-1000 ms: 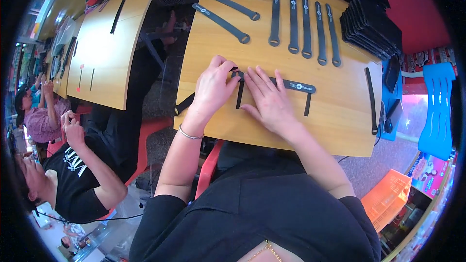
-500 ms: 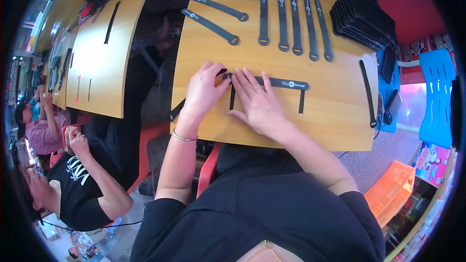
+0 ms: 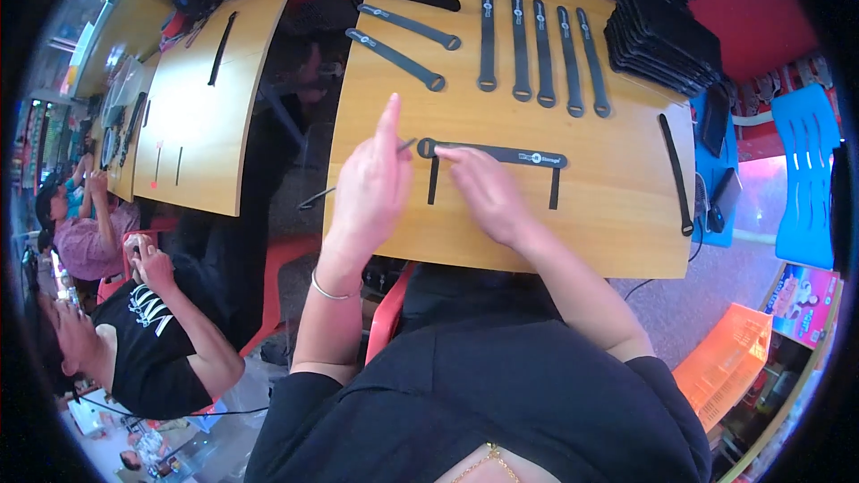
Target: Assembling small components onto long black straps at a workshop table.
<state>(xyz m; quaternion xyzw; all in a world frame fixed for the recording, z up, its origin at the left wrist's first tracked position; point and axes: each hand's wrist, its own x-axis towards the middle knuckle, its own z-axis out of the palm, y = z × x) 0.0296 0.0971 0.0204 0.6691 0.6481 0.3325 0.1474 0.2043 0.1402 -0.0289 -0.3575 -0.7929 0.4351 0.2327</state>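
Observation:
A dark grey hook-and-loop strap [image 3: 501,154] with a slotted rounded end lies flat across the middle of the wooden table [image 3: 608,241]. My right hand [image 3: 488,197] is over its left part, fingers stretched out, fingertips at the strap near the slotted end; whether they press on it I cannot tell. Left of that end my left hand [image 3: 371,188] is raised with the index finger pointing up. A thin black strip [image 3: 318,198] shows on both sides of this hand, seemingly gripped in it; the fingers partly hide it. Two short black marks [image 3: 433,181] run toward me below the strap.
Several similar grey straps [image 3: 540,54] lie in a row at the back, with two more [image 3: 398,61] slanted at back left. A stack of black pouches [image 3: 662,45] stands at back right. A narrow black strap [image 3: 677,174] lies at the right edge. A co-worker [image 3: 143,331] sits at left.
My left hand has let go of the grey strap's slotted end and lifted, its index finger now upright. My right hand has drawn its fingers together and no longer lies flat on the strap.

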